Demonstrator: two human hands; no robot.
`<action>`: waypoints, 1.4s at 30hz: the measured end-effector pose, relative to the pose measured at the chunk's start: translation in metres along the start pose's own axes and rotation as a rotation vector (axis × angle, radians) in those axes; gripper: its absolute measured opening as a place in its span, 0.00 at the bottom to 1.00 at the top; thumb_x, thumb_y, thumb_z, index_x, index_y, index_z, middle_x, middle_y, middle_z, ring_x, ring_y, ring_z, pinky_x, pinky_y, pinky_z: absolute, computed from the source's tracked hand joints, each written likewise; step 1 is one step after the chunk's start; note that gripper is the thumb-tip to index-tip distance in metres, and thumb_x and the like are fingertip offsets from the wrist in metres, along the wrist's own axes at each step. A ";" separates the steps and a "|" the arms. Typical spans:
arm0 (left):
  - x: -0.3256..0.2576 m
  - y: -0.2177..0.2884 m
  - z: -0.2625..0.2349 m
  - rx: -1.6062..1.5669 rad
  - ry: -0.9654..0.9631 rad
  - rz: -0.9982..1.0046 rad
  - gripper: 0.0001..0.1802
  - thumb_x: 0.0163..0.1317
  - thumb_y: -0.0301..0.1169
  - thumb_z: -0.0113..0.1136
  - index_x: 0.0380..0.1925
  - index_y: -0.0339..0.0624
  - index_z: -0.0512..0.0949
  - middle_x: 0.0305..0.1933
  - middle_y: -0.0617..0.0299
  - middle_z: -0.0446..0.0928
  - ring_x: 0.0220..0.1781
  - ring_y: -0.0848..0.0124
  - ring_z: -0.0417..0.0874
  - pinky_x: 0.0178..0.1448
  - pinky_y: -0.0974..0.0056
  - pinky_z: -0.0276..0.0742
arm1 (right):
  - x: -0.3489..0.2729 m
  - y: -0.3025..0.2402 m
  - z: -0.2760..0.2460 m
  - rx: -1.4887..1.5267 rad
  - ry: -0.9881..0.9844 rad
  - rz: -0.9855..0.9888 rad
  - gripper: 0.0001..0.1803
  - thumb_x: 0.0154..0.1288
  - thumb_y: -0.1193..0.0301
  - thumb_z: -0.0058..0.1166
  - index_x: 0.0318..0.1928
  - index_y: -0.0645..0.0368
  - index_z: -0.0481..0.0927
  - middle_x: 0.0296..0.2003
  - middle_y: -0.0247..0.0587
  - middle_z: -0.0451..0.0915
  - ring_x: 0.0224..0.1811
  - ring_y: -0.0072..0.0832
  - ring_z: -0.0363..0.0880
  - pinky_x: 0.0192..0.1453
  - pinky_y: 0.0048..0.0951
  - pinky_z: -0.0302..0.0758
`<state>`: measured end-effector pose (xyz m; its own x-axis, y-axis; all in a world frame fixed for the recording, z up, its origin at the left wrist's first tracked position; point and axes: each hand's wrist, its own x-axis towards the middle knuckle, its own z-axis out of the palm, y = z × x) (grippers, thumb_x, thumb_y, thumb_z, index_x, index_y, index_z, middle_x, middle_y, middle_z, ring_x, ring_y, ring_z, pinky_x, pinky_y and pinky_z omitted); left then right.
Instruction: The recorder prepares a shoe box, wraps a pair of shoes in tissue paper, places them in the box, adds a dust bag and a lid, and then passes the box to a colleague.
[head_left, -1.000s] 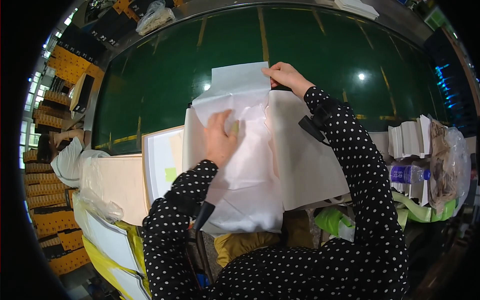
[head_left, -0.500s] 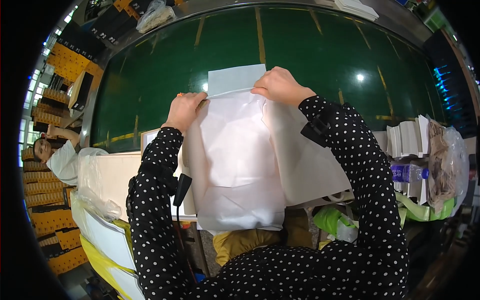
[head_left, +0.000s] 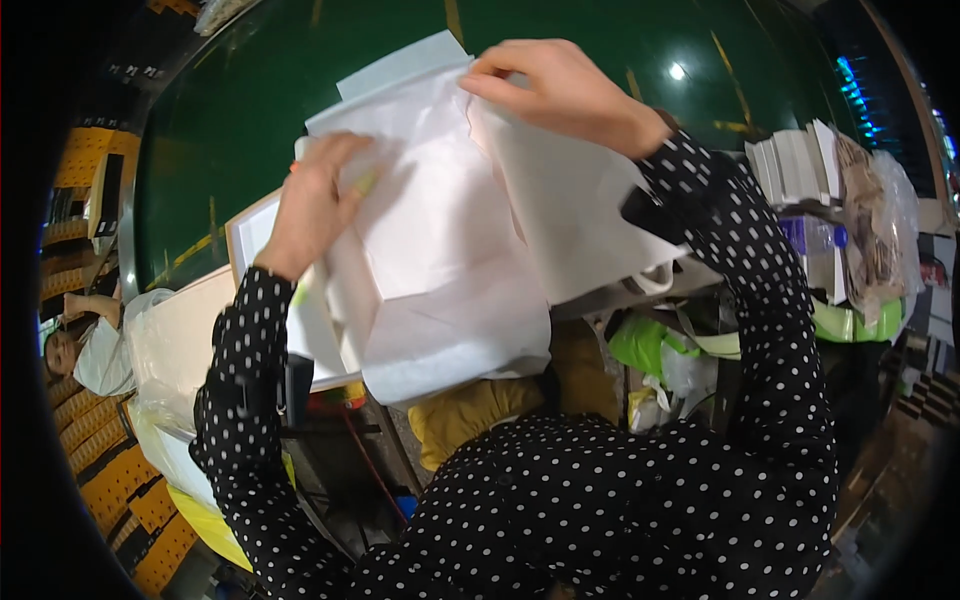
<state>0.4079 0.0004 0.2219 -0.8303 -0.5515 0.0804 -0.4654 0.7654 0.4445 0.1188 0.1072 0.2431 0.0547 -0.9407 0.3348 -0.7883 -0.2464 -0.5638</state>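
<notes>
In front of me, at the near edge of the green table, lies a shallow, pale tray-like piece lined with thin white paper (head_left: 430, 210). The paper's near end droops over the table edge, and a broad stiff off-white flap (head_left: 575, 210) spreads out to the right. Beyond its far end a light grey-blue strip (head_left: 405, 65) shows. My right hand (head_left: 560, 95) pinches the paper at the far right corner between thumb and fingers. Over the left side, my left hand (head_left: 320, 200) is slightly blurred, its thumb and fingers apart, with nothing visible in them.
Stacked white sheets (head_left: 795, 165), a purple-labelled bottle (head_left: 810, 235) and crumpled clear plastic (head_left: 895, 220) stand at right. A pale board (head_left: 185, 325) lies at left. Farther left is a person (head_left: 100, 355). The green tabletop (head_left: 230, 130) stretches beyond.
My left hand has let go of the far left corner and moved nearer, opening. My right hand stays at the far right corner. The view has turned, so the paper appears tilted.
</notes>
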 end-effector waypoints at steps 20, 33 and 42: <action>-0.195 0.036 0.116 0.295 0.440 0.316 0.12 0.56 0.31 0.62 0.40 0.42 0.79 0.28 0.61 0.77 0.30 0.62 0.82 0.40 0.58 0.79 | -0.245 -0.095 0.106 0.270 -0.064 0.411 0.11 0.64 0.74 0.62 0.44 0.67 0.83 0.36 0.43 0.85 0.38 0.29 0.80 0.47 0.30 0.76; -0.480 -0.036 -0.038 0.493 0.791 -0.598 0.16 0.59 0.33 0.67 0.45 0.39 0.81 0.48 0.50 0.80 0.53 0.53 0.79 0.61 0.53 0.74 | -0.240 -0.147 0.018 0.139 -0.465 0.658 0.17 0.75 0.61 0.54 0.52 0.61 0.81 0.45 0.48 0.83 0.47 0.31 0.77 0.57 0.30 0.71; -0.843 -0.044 -0.047 0.502 0.956 -2.105 0.40 0.51 0.65 0.64 0.59 0.53 0.79 0.63 0.45 0.76 0.68 0.45 0.70 0.69 0.41 0.66 | -0.196 -0.154 -0.019 0.132 -0.562 0.592 0.16 0.76 0.62 0.53 0.52 0.62 0.81 0.45 0.39 0.83 0.47 0.23 0.78 0.46 0.23 0.76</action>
<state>1.1426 0.4154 0.1767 0.9364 -0.2139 0.2784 -0.2935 -0.9121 0.2864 0.2179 0.3334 0.2782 -0.0209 -0.8914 -0.4527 -0.7061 0.3338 -0.6245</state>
